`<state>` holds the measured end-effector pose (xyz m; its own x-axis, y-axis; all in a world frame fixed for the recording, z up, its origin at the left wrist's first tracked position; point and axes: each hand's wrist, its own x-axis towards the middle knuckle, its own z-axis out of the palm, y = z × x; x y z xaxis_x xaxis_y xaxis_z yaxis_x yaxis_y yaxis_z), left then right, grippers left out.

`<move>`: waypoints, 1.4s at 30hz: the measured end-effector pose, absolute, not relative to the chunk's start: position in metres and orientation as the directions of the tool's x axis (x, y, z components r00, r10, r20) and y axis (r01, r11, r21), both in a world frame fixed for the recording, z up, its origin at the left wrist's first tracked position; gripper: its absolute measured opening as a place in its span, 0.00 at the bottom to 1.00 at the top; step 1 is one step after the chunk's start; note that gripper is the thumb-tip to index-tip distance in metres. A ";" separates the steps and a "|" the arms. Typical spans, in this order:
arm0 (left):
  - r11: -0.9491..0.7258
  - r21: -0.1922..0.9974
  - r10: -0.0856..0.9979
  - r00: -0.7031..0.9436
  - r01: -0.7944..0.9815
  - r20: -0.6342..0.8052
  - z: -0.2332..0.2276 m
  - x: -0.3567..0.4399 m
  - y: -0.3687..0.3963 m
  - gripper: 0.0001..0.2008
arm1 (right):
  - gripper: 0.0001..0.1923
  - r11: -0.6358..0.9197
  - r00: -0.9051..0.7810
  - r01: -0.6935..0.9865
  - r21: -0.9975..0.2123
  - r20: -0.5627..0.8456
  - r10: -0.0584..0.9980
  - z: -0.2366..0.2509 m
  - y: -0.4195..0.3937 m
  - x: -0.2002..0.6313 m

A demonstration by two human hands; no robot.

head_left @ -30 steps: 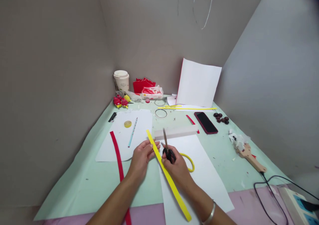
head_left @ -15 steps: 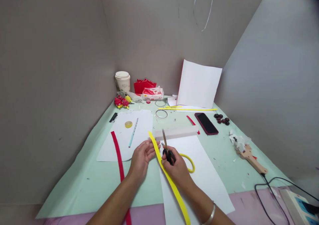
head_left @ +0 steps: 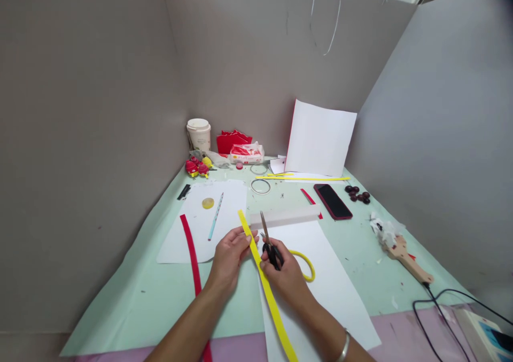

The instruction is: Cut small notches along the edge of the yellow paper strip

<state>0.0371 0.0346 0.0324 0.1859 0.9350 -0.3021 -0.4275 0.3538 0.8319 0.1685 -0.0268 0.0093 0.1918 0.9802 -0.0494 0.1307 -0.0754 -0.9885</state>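
A long yellow strip [head_left: 267,292] runs from between my hands down past the near edge of the table. My left hand [head_left: 230,257] pinches it near its upper end, thumb over the strip. In my right hand [head_left: 286,271] is a pair of scissors [head_left: 272,255] with black handles, its blades parted and pointing away from me; the fingers also touch the strip's right side. Beneath the hands lies a white paper sheet [head_left: 324,287], with a yellow ring [head_left: 308,266] on it, partly behind my right hand. A red strip [head_left: 192,255] passes under my left forearm.
A folded white paper piece [head_left: 284,215] lies just beyond the hands. On the left sheet are a pencil [head_left: 215,217] and a tape roll [head_left: 208,203]. To the right are a phone [head_left: 332,201], dark beads [head_left: 356,193] and a corded glue gun [head_left: 404,255]. A cup [head_left: 199,135] stands at the back.
My left thumb has closed over the yellow strip, where the fingers were spread behind it before. The strip's lower end has swung slightly left. The view has shifted a little.
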 end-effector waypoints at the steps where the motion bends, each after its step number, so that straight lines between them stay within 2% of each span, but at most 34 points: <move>1: 0.353 0.832 0.935 0.183 -0.428 -0.303 0.032 0.037 0.035 0.15 | 0.22 -0.077 0.189 0.125 -0.989 -0.052 0.981 0.009 -0.027 0.169; 9: 0.344 0.830 0.939 0.164 -0.439 -0.302 0.032 0.036 0.034 0.18 | 0.23 -0.091 0.157 0.056 -0.994 -0.082 0.984 0.007 -0.026 0.170; 15: 0.303 0.831 0.952 0.113 -0.467 -0.284 0.042 0.032 0.034 0.18 | 0.30 -0.123 0.051 -0.005 -0.992 -0.123 0.991 0.015 -0.028 0.171; 24: 0.237 0.841 0.971 0.080 -0.486 -0.227 0.036 0.029 0.037 0.13 | 0.22 -0.198 -0.018 -0.088 -0.976 -0.197 0.980 0.023 -0.029 0.175; 28: 0.238 0.849 0.971 0.092 -0.471 -0.221 0.033 0.025 0.040 0.13 | 0.24 -0.225 -0.188 -0.127 -0.966 -0.199 0.962 0.037 -0.035 0.181; 31: 0.263 0.840 0.965 0.128 -0.475 -0.230 0.032 0.025 0.042 0.12 | 0.31 -0.263 -0.347 -0.317 -0.911 -0.147 0.926 0.041 -0.035 0.186; 34: 0.288 0.830 0.957 0.153 -0.477 -0.245 0.031 0.025 0.041 0.11 | 0.28 -0.206 -0.228 -0.394 -0.896 -0.121 0.966 0.034 -0.029 0.190; 37: 0.329 0.819 0.944 0.191 -0.470 -0.269 0.032 0.026 0.039 0.11 | 0.25 -0.140 -0.052 -0.293 -0.946 -0.130 0.990 0.023 -0.022 0.193; 42: 0.374 0.797 0.927 0.223 -0.473 -0.302 0.033 0.027 0.038 0.09 | 0.21 -0.081 0.064 -0.086 -0.993 -0.086 0.994 0.015 -0.020 0.191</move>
